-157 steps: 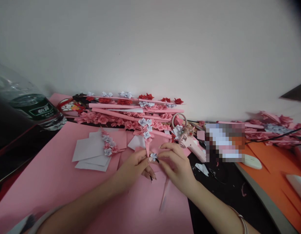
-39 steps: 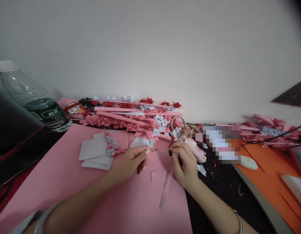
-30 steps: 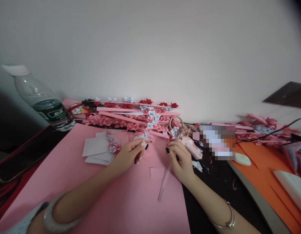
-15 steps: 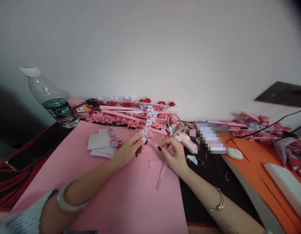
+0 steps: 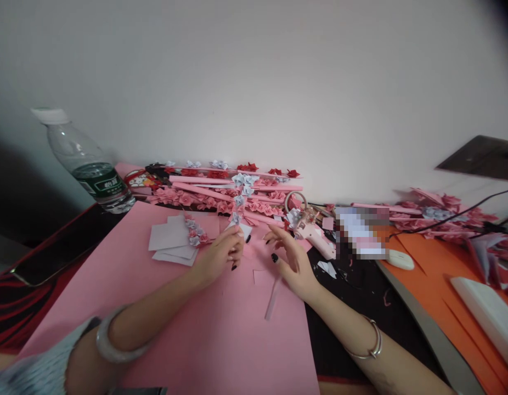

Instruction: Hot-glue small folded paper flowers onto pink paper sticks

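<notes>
My left hand (image 5: 221, 252) is closed around the lower end of a sprig of pale blue paper flowers (image 5: 243, 189), which stands up above the fingers. A piece of white paper (image 5: 242, 231) shows beside its fingertips; I cannot tell whether it is gripped. My right hand (image 5: 295, 266) hovers a little to the right, thumb and fingers apart, with nothing in it. Under it a narrow pale strip (image 5: 272, 300) and a small pink paper square (image 5: 261, 277) lie on the large pink sheet (image 5: 221, 340). Just beyond the right hand rests a pink glue gun (image 5: 320, 243).
White paper sheets (image 5: 165, 237) and a pink-and-blue flower sprig (image 5: 194, 230) lie left. Paper flower stems (image 5: 196, 203) line the wall. A water bottle (image 5: 100, 181) stands far left. Orange sheets (image 5: 439, 274), a white mouse (image 5: 398, 259) and a white box (image 5: 484, 312) are right.
The flower sprig in my left hand has risen and shifted slightly left, showing more of its blossoms. The fingers of my right hand have spread wider.
</notes>
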The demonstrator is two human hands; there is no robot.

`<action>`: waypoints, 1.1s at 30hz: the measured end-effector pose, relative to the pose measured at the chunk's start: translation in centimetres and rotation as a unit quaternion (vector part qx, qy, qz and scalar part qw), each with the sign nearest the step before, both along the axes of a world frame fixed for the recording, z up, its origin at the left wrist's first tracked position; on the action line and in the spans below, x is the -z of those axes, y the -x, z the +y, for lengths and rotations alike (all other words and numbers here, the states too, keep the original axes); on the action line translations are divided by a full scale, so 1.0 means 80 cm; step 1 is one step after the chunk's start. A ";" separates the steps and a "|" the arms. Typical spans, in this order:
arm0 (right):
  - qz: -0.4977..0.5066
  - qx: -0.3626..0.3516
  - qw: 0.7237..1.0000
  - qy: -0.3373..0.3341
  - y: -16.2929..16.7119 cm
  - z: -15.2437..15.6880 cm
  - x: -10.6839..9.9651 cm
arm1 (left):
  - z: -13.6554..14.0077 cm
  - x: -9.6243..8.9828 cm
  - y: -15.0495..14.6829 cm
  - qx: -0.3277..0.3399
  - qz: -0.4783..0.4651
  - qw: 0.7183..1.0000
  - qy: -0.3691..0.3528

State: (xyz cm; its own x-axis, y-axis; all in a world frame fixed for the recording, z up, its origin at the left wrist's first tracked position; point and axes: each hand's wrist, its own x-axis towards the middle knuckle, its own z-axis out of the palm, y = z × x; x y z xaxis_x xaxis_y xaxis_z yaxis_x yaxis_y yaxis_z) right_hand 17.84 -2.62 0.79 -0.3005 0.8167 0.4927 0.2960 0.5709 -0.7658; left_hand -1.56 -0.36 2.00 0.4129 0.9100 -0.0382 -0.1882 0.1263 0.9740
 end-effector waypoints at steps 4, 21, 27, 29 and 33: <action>-0.049 0.001 0.998 -0.035 0.001 -0.004 -0.002 | -0.004 -0.001 -0.004 -0.006 0.021 1.000 -0.009; -0.203 -0.067 0.976 -0.028 0.030 -0.019 -0.001 | -0.021 0.016 -0.031 -0.043 0.023 0.999 -0.016; -0.114 -0.102 0.988 0.011 0.028 -0.022 -0.001 | -0.019 0.014 -0.032 -0.047 0.004 0.999 -0.022; -0.067 -0.104 0.991 0.045 0.024 -0.022 -0.001 | -0.018 0.009 -0.031 -0.043 0.004 0.999 -0.030; 0.067 -0.066 0.991 0.095 0.017 -0.017 0.000 | -0.014 -0.001 -0.024 -0.086 0.018 0.995 -0.048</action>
